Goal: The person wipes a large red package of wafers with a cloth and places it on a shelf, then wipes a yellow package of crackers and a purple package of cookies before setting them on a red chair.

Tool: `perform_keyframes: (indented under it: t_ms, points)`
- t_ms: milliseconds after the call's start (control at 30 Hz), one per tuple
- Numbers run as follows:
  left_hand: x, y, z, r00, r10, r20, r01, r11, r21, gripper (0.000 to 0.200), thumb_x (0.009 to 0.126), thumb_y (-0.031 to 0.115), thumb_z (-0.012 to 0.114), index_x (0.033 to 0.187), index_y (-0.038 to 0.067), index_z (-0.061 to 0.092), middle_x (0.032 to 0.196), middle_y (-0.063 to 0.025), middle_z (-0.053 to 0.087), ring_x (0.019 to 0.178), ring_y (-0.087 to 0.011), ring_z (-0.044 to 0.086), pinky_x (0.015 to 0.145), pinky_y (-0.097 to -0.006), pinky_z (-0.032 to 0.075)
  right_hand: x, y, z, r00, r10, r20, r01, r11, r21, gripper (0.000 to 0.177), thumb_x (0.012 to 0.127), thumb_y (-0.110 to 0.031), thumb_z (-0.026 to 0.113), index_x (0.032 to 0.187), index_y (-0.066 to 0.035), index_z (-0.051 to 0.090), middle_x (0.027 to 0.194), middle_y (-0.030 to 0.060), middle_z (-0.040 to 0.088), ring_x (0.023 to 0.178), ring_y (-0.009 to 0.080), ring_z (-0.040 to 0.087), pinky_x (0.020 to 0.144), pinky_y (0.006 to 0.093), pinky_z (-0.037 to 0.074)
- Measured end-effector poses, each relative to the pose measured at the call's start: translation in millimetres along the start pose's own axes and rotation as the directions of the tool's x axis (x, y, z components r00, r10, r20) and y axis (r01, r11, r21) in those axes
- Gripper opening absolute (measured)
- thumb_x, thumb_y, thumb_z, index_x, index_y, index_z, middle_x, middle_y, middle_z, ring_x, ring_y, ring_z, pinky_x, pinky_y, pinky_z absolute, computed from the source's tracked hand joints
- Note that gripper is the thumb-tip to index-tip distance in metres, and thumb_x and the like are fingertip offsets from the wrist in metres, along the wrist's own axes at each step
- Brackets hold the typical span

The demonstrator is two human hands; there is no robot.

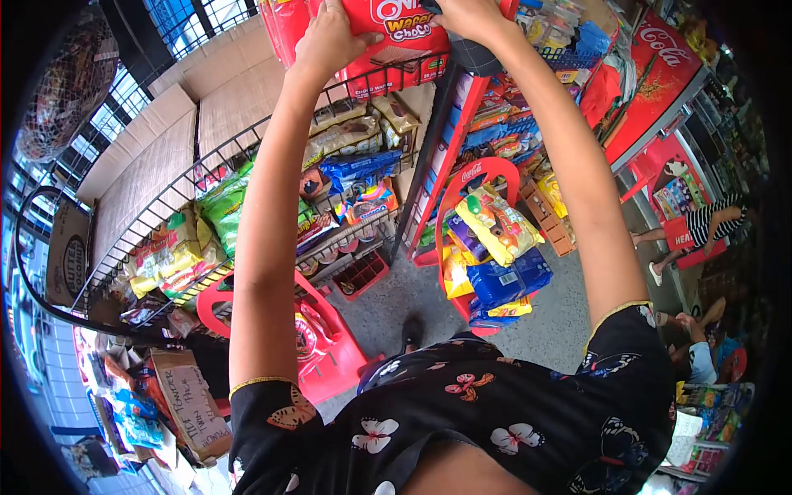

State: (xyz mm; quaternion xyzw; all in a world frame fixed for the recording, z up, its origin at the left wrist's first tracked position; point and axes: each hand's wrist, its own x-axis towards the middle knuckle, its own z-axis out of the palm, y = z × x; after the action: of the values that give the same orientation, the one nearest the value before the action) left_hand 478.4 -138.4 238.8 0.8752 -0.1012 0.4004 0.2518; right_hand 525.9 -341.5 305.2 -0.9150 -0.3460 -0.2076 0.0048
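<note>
At the top edge of the view, my left hand (pixel 332 37) grips a red pack of choco wafers (pixel 404 78), its thumb lying across the front. My right hand (pixel 472 21) is at the pack's upper right corner with its fingers bent against it; the frame cuts off part of both hands. The pack stands at the top of a black wire rack (pixel 239 148), behind its front rail. Another red pack (pixel 282 33) is just left of it. A dark fabric-like thing (pixel 474 58) hangs below my right hand.
Lower rack tiers hold snack bags (pixel 351 140). A red chair (pixel 469 177) bears stacked yellow and blue packs (pixel 507 276). Another red chair (pixel 338 363) stands below my left arm. A red Coca-Cola cooler (pixel 656 74) is at right, with a person in stripes (pixel 714 223) beyond.
</note>
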Motion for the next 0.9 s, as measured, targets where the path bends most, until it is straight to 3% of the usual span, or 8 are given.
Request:
perform_keyframes:
  t_ms: [200, 233, 400, 433, 533, 600, 800, 900]
  points:
    - [13.2, 0.9, -15.2, 0.994, 0.08, -0.075, -0.042, 0.91, 0.412, 0.097, 0.077, 0.045, 0.07, 0.143, -0.004, 0.019, 0.142, -0.0302, 0.027, 0.128, -0.0435, 0.037, 0.101, -0.0424, 0.039, 12.5, 20.5, -7.3, 0.999, -0.019, -0.038, 0.018, 1.0, -0.018, 0.067, 0.079, -0.005, 0.068, 0.138, -0.005, 0.035, 0.145, 0.0216, 0.03, 0.113, 0.0381, 0.052, 0.087, 0.0463, 0.049]
    - [20.5, 16.9, -28.7, 0.998, -0.039, -0.046, 0.047, 0.98, 0.191, 0.1, 0.076, 0.049, 0.069, 0.146, 0.004, 0.015, 0.145, -0.0305, 0.021, 0.134, -0.042, 0.028, 0.108, -0.0445, 0.031, 10.1, 13.0, -22.0, 0.999, 0.041, 0.019, -0.041, 0.999, 0.009, 0.067, 0.08, -0.007, 0.067, 0.139, -0.007, 0.034, 0.144, 0.0201, 0.032, 0.115, 0.0381, 0.05, 0.09, 0.0472, 0.047]
    - [43.1, -16.1, -12.2, 0.995, 0.038, -0.096, -0.012, 0.967, 0.255, 0.086, 0.078, 0.053, 0.067, 0.141, 0.009, 0.029, 0.138, -0.0305, 0.028, 0.126, -0.0485, 0.034, 0.102, -0.0499, 0.035, -14.4, -8.2, -41.0, 0.97, 0.217, -0.107, -0.193, 0.961, 0.197, 0.066, 0.086, -0.015, 0.062, 0.143, -0.014, 0.029, 0.145, 0.0152, 0.032, 0.125, 0.0381, 0.041, 0.098, 0.0477, 0.041]
    - [39.8, -13.1, -11.4, 0.978, 0.089, -0.189, -0.061, 0.987, 0.148, 0.085, 0.079, 0.053, 0.066, 0.142, 0.009, 0.028, 0.14, -0.0305, 0.025, 0.128, -0.0474, 0.033, 0.103, -0.0492, 0.035, -12.5, -2.2, -11.6, 0.843, -0.037, -0.536, -0.002, 0.997, -0.072, 0.058, 0.076, -0.016, 0.067, 0.129, -0.005, 0.045, 0.125, 0.0229, 0.051, 0.091, 0.0405, 0.063, 0.078, 0.0495, 0.052]
    - [35.4, -11.7, -4.0, 0.905, 0.187, -0.383, -0.203, 0.979, -0.003, 0.081, 0.079, 0.054, 0.066, 0.138, 0.006, 0.036, 0.138, -0.0294, 0.033, 0.13, -0.0447, 0.032, 0.104, -0.0493, 0.033, -10.5, 4.6, 10.8, 0.947, 0.098, -0.305, -0.104, 0.995, -0.005, 0.068, 0.079, -0.018, 0.066, 0.139, -0.015, 0.036, 0.141, 0.0152, 0.038, 0.103, 0.0418, 0.058, 0.084, 0.0507, 0.05]
    - [37.3, -13.2, -3.6, 0.949, 0.265, -0.168, -0.221, 0.945, 0.243, 0.079, 0.077, 0.054, 0.067, 0.131, 0.001, 0.045, 0.129, -0.0279, 0.047, 0.127, -0.041, 0.038, 0.104, -0.0474, 0.034, -5.6, 5.0, 22.1, 0.948, 0.1, -0.301, -0.114, 0.993, -0.029, 0.072, 0.076, -0.016, 0.068, 0.14, -0.015, 0.034, 0.142, 0.0178, 0.036, 0.103, 0.0416, 0.059, 0.085, 0.0513, 0.05]
    - [46.0, -21.6, -24.3, 0.989, 0.142, 0.046, -0.148, 0.977, 0.155, 0.087, 0.079, 0.062, 0.06, 0.132, -0.005, 0.043, 0.13, -0.0285, 0.047, 0.124, -0.0395, 0.043, 0.103, -0.0441, 0.035, -4.6, 6.1, 42.9, 0.941, 0.096, -0.325, -0.064, 0.992, 0.108, 0.084, 0.073, -0.015, 0.071, 0.144, -0.017, 0.026, 0.143, 0.0205, 0.032, 0.102, 0.0433, 0.058, 0.085, 0.0508, 0.049]
    - [38.0, -33.3, -26.8, 0.845, -0.113, -0.523, 0.07, 0.992, -0.102, 0.101, 0.08, 0.068, 0.052, 0.141, -0.007, 0.022, 0.144, -0.0356, 0.018, 0.135, -0.0417, 0.025, 0.106, -0.0484, 0.03, -23.6, -1.0, 48.5, 0.856, 0.139, -0.499, -0.015, 0.97, 0.244, 0.083, 0.073, -0.017, 0.072, 0.142, -0.01, 0.027, 0.137, 0.0206, 0.039, 0.107, 0.0422, 0.056, 0.086, 0.048, 0.049]
